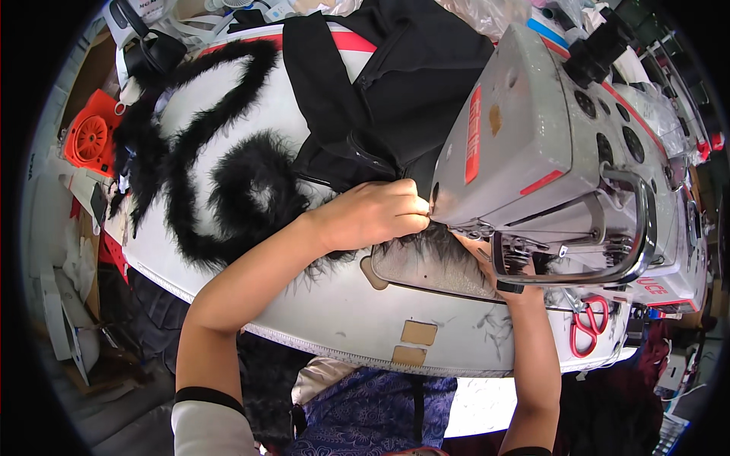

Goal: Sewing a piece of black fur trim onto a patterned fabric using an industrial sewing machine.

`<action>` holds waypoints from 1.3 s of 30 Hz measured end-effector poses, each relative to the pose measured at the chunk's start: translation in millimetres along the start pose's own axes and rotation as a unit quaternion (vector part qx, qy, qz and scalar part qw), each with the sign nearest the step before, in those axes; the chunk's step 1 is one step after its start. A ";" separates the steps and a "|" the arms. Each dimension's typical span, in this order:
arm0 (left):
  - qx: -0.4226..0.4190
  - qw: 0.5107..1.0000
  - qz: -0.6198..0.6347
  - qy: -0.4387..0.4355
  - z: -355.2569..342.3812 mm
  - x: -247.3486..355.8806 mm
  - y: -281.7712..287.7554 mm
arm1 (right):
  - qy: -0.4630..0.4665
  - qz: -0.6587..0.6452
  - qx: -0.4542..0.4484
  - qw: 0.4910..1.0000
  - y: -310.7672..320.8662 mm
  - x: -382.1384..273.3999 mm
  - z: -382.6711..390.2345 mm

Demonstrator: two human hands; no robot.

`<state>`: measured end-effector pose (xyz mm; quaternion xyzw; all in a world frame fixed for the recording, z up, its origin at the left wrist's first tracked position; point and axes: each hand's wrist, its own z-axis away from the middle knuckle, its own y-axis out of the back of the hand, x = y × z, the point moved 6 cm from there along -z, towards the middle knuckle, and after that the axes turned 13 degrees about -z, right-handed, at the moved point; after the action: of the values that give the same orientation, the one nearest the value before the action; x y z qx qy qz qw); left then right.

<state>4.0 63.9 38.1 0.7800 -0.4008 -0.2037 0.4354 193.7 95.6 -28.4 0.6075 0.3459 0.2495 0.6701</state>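
Note:
My left hand [376, 216] is closed, its fingertips pinched together close to the needle area of a white sewing machine [525, 114]. Long black feather trim [251, 76] winds over the table on the left, coils beside my left wrist and passes under that hand. A black garment [411, 68] lies beyond the hand, its near end reaching the machine. Wisps of feather spread over the metal bed plate [426, 273]. My right hand [483, 254] reaches in beneath the machine head; the machine and its chrome guard bar hide most of its fingers.
Red-handled scissors [576, 346] lie on the white table [319, 319] at the right. An orange round-faced plastic item [91, 135] sits at the far left. Clear plastic bags and assorted items crowd the back edge. A ruler strip runs along the table's front edge.

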 end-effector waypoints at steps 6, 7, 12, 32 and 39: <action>0.009 1.000 -0.008 0.001 -0.6 1.6 1.9 | -0.002 -0.249 0.090 0.964 28.2 -9.8 -4.7; 0.000 1.000 -0.015 0.003 -1.0 1.9 1.0 | 0.004 -0.263 0.098 0.960 30.4 -11.6 -5.7; 0.005 0.999 -0.013 0.038 -5.4 0.9 -1.7 | -0.031 -0.287 0.114 0.951 29.6 -17.4 -4.7; 0.054 0.973 -0.009 0.222 -7.2 0.8 -4.5 | -0.012 -0.235 0.264 0.935 45.1 -35.9 -7.3; 0.024 0.985 0.012 0.170 -5.0 -0.1 -2.4 | 0.013 -0.256 0.219 0.941 29.8 -26.9 -8.5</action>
<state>8.3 67.3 38.7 0.8085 -0.3350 -0.0537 0.4808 172.7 84.8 5.1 0.6269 0.5445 -0.0050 0.5572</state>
